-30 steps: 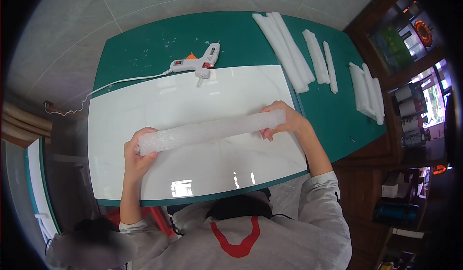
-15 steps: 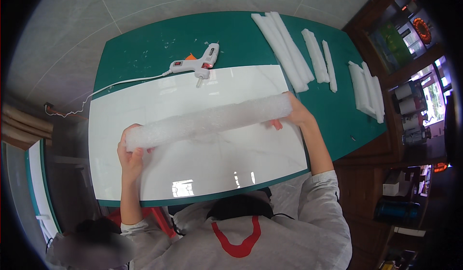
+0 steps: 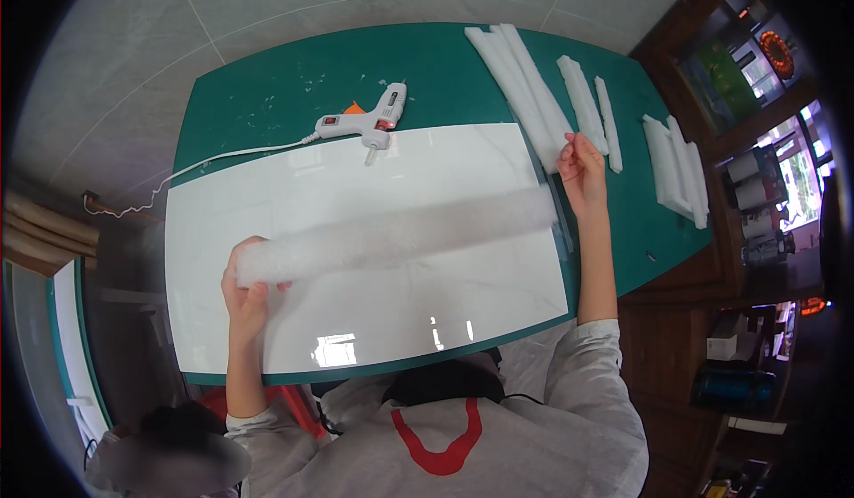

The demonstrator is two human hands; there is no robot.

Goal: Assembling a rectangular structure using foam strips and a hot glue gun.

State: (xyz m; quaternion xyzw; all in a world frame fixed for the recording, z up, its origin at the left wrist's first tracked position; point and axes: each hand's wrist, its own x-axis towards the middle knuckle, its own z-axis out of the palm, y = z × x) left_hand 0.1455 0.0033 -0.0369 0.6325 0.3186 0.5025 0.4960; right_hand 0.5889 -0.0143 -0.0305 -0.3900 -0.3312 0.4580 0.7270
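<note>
My left hand (image 3: 246,293) is closed around the left end of a long white foam strip (image 3: 391,231), thumb on the near side. The strip stretches rightward above a glossy white board (image 3: 382,320), and its right end is smeared by motion. My right hand (image 3: 583,173) is off the strip, raised at the board's right edge beside the near end of some white foam strips (image 3: 525,98). Its fingers are curled in a pinch; whatever they hold, if anything, is too small to make out.
A white hot glue gun (image 3: 360,124) lies beyond the board, its cord running left to the wall. More foam pieces (image 3: 583,102) and a foam stack (image 3: 673,169) rest on the green table (image 3: 258,107). Another person (image 3: 169,453) is at lower left.
My right hand has let go of the foam strip's right end and moved up and right. My left hand keeps its hold, and the strip has shifted slightly right.
</note>
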